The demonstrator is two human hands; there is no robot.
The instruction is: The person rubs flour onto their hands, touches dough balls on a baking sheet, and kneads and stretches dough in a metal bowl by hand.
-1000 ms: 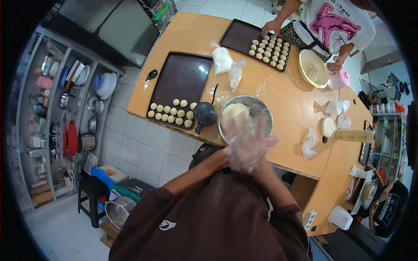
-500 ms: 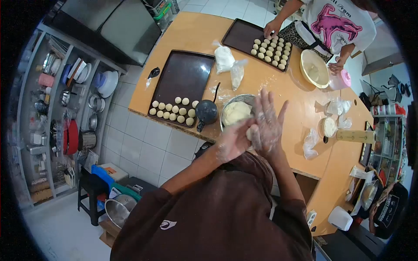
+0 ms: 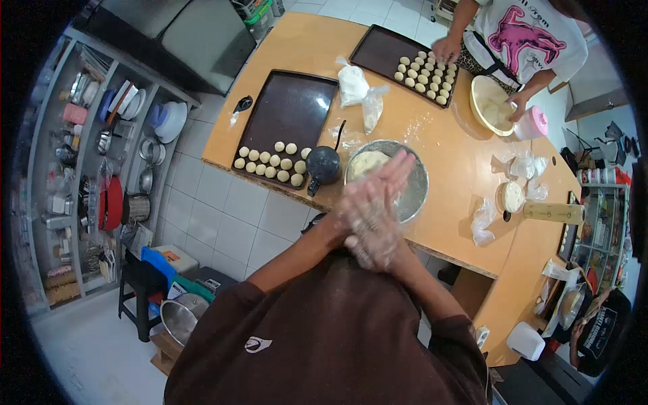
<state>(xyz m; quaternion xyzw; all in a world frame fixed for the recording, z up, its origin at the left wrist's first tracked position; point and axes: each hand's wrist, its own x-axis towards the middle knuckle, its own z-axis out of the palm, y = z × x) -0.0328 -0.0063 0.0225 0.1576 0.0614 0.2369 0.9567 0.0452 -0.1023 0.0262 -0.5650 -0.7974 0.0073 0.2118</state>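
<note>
Head view: the left hand and right hand are resting palm against palm; whether anything is hiding between, nobody can tell. Beyond, unshaped dough is sitting in the bowl at the table's near edge, partly covered. Seemingly finished balls are filling 2 rows and part of a 3rd along the tray's near edge, a dark utensil hiding 1 corner.
</note>
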